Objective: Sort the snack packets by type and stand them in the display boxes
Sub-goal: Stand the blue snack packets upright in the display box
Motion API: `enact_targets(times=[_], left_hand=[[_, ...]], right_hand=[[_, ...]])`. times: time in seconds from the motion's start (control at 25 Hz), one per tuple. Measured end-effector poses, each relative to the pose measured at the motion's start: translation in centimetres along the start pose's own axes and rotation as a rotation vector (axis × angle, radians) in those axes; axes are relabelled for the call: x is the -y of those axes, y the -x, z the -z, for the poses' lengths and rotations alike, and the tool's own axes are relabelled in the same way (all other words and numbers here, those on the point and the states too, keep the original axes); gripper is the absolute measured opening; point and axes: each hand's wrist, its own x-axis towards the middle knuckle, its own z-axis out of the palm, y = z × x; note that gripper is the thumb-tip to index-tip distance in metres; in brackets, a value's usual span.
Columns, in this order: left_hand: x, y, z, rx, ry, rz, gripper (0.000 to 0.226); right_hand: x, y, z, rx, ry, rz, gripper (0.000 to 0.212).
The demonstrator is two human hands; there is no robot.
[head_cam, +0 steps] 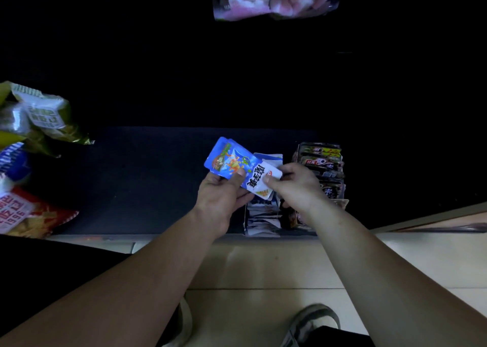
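Left hand [221,192] pinches the blue packets [229,159], thumb on top; the stack projects toward 11 o'clock. Right hand [296,185] pinches its white end at 3 o'clock, directly above the display box [247,224].

Shop: display boxes [246,221] stocked with snack packets [325,163].
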Motion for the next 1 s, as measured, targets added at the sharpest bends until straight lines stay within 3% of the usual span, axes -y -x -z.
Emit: enact_targets(times=[0.16, 0.32, 0.4, 0.52, 0.64, 0.84, 1.0], left_hand=[[-0.5, 0.1, -0.4, 0.046, 0.182, 0.077, 0.024], [0.1, 1.2, -0.7, 0.001, -0.040, 0.172, 0.031], [0.3, 1.7, -0.6, -0.105, -0.174, 0.146, 0.030], [0.2, 2.2, -0.1, -0.227, -0.300, 0.063, 0.041], [-0.2, 3.0, -0.1, -0.206, -0.355, -0.004, 0.046], [0.2, 3.0, -0.2, -0.027, -0.531, -0.072, 0.031], [1.2, 2.0, -0.1, 0.072, -0.788, -0.102, 0.037]], right_hand=[[0.8, 0.1, 0.3, -0.026, -0.159, -0.018, 0.016], [2.1, 0.9, 1.3, -0.098, -0.200, 0.110, 0.007], [3.2, 1.7, 2.9, -0.119, 0.014, 0.254, 0.014], [4.9, 3.2, 5.2, -0.196, 0.524, 0.462, 0.019], [5.7, 4.6, 4.4, -0.243, 0.798, 0.545, 0.022], [5.0, 4.3, 2.9, -0.349, 0.966, 0.653, 0.032], [3.6, 3.1, 1.6, -0.142, 0.972, 0.554, 0.032]])
